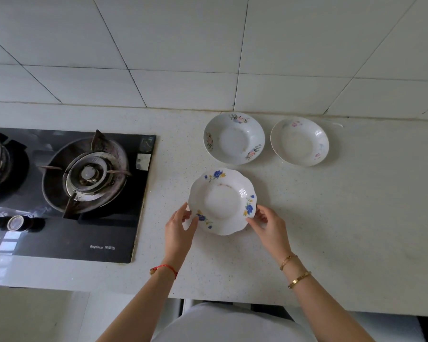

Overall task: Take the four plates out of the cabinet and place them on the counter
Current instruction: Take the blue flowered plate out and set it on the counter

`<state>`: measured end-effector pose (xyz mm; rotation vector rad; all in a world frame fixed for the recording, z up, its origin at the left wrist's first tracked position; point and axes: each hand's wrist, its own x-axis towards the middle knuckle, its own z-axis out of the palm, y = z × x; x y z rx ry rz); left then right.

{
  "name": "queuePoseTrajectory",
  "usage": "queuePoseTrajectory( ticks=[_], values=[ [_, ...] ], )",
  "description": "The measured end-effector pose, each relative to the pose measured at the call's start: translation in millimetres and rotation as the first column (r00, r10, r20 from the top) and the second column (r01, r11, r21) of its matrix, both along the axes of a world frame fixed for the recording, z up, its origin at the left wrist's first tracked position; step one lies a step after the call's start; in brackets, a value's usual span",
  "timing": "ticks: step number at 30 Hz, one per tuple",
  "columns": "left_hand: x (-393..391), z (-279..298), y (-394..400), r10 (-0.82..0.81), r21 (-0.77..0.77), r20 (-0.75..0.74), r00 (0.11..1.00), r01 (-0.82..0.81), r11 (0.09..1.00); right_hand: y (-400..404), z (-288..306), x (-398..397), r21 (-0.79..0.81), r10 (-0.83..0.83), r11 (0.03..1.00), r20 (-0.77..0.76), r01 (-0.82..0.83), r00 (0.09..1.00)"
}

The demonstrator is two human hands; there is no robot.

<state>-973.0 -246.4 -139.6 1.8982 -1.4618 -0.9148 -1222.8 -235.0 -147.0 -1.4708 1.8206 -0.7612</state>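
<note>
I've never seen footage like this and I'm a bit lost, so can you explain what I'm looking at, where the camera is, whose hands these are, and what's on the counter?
There is no machine here. A person wears a wide-angle camera on the head, so this single picture looks forward and down over their own arms at a kitchen counter.

The left hand and right hand each grip an opposite edge of the blue-flowered plate, which has a wavy rim. Whether it already rests on the counter or is just above it, I cannot tell.

Further back, near the tiled wall, two more plates lie side by side: the pink-flowered plate and, to its right, the paler plate.

On the left is a black gas stove. That makes three plates out of four; the cabinet is not in view.
</note>
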Motion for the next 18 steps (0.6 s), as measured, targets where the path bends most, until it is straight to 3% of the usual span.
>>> queuePoseTrajectory(
  ticks=[7,18],
  values=[
    [19.2,23.2,15.1,-0.123,-0.091,0.189,0.974,0.142,0.986,15.8,13.4,-17.7,0.008,0.059,0.998,-0.253,-0.059,0.966],
    [18.5,52.2,76.0,-0.256,-0.225,0.393,0.883,0.363,0.904,97.9,45.5,-36.8,-0.092,0.092,0.986,-0.383,-0.137,0.919]
  ],
)
